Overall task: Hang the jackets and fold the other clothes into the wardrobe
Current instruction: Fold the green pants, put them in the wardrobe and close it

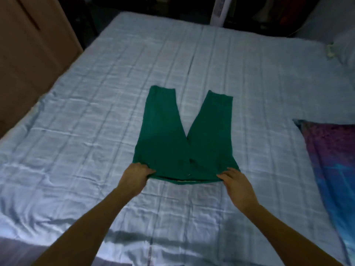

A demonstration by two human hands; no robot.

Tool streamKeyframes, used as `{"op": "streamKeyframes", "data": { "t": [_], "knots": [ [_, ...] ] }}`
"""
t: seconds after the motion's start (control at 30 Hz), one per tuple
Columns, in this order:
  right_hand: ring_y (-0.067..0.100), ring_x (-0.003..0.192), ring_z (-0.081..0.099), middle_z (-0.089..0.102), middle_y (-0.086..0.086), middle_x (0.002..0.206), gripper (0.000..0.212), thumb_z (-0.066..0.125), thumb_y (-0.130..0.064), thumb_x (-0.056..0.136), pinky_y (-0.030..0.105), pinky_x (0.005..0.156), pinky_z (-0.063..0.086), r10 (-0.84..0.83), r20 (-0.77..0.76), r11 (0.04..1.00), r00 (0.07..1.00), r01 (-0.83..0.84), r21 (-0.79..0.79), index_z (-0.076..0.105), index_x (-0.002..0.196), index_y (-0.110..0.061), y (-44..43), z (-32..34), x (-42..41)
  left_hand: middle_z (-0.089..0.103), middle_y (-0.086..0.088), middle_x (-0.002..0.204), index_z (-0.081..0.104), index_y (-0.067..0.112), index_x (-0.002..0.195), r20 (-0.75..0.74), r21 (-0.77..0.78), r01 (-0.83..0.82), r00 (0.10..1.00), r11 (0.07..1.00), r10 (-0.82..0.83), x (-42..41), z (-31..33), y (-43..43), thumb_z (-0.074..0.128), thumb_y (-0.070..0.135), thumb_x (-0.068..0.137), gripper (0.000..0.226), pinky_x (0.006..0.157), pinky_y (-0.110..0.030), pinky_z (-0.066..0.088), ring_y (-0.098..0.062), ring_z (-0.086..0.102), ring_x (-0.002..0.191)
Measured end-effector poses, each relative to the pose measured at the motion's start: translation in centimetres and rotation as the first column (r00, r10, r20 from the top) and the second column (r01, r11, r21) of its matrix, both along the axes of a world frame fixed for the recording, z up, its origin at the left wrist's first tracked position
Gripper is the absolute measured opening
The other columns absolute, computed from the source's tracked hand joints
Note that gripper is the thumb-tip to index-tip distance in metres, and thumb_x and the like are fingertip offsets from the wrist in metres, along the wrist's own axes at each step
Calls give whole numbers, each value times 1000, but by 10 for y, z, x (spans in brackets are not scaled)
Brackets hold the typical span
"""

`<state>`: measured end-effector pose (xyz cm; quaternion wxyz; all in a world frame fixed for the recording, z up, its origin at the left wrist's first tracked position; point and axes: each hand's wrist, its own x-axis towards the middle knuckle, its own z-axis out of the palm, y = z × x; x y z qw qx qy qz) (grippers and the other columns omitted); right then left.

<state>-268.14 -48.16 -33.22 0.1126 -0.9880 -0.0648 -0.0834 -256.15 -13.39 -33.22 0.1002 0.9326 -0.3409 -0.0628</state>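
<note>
The green trousers (167, 143) lie flat on the bed (76, 112) in front of you, waist towards you and legs splayed in a V. Your left hand (135, 176) pinches one waist corner. Your right hand (236, 184) lays its fingers on the other, though I cannot tell whether it pinches. The cloth looks light, soft and floppy, so hold it by the firmer waistband and hems when folding.

Green trousers (172, 135): matt cloth, soft and smooth, lightly creased at the waistband. Bed sheet (96, 112): thin pale checked cloth, crumpled, faintly shiny on the ridges. Printed cloth (330, 150): purple-blue, slightly glossy. Panel (28, 54): matt brown, wood-like. Tower fan (221, 10): smooth white plastic.
</note>
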Motion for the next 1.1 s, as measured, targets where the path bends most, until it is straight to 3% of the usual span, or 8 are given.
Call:
{"op": "streamKeyframes", "data": {
  "t": [0.13, 0.27, 0.37, 0.53, 0.7, 0.83, 0.93, 1.1],
  "knots": [
    [29, 82, 68, 71, 1, 81, 46, 89, -2, 44, 37, 68, 55, -5, -306, 998, 952, -12, -55, 75, 84, -19, 21, -83, -60, 72, -4, 82, 72, 32, 97, -212, 245, 28, 977, 969, 25, -69, -66, 13, 54, 14, 83, 30, 63, -30, 50, -28, 66, 72],
    [26, 68, 64, 64, 0, 69, 20, 63, -34, 82, 30, 60, 46, -5, -438, 996, 899, 46, 81, 68, 70, -18, 35, -132, -102, 66, -2, 112, 62, 29, 114, -373, 496, 51, 914, 867, 160, -96, -99, 8, 36, 47, 95, 37, 88, -31, 39, -22, 60, 104],
    [26, 86, 64, 68, 9, 95, 30, 55, -37, 90, 31, 75, 51, -205, -397, 950, 895, 280, 141, 70, 96, -13, 37, -148, -110, 69, -8, 104, 65, 23, 109, -268, 380, -62, 948, 923, 174, -89, -118, 0, 34, 52, 91, 46, 85, -33, 46, -29, 64, 96],
    [36, 113, 53, 55, 14, 122, 71, 60, -56, 78, 47, 91, 49, -661, -643, 316, 388, 920, 230, 42, 130, -11, 33, -171, -78, 45, -22, 139, 43, 16, 140, -168, 181, 111, 982, 977, -81, -70, -147, -52, 40, 39, 91, 54, 96, -50, 43, -41, 48, 122],
    [36, 83, 62, 61, 11, 79, 12, 52, -12, 86, 34, 65, 46, -701, -687, -30, 194, 954, 300, 62, 89, -6, 42, -156, -53, -15, -12, 157, -13, 24, 149, -410, 444, 261, 910, 857, -64, -103, -170, -95, 49, 30, 93, 83, 114, -51, 12, -35, -8, 144],
    [26, 64, 55, 61, 8, 71, 24, 45, -17, 80, 29, 57, 40, -760, -310, 349, 571, 762, 546, 65, 86, -5, 113, -116, -22, 7, -14, 157, 7, 14, 151, -411, 307, 271, 902, 912, -130, -117, -162, -63, 57, 10, 81, 86, 114, -49, 18, -33, 11, 144],
    [33, 79, 62, 67, 12, 85, 32, 52, -20, 79, 38, 72, 47, -376, -313, 827, 872, 468, 311, 62, 109, -13, 187, -103, 4, 63, -21, 110, 58, 7, 121, -384, 43, 46, 923, 998, -26, -106, -155, -10, 59, -4, 53, 68, 78, -43, 54, -42, 63, 95],
    [31, 124, 48, 52, 12, 136, 68, 34, -59, 93, 43, 101, 37, -15, -794, 958, 608, 237, 163, 28, 146, -16, 239, -110, 8, 69, -11, 93, 72, 12, 98, -359, 57, -293, 886, 954, 294, -101, -134, 78, 57, -9, 67, 41, 74, -40, 54, -35, 64, 85]
  ]
}}
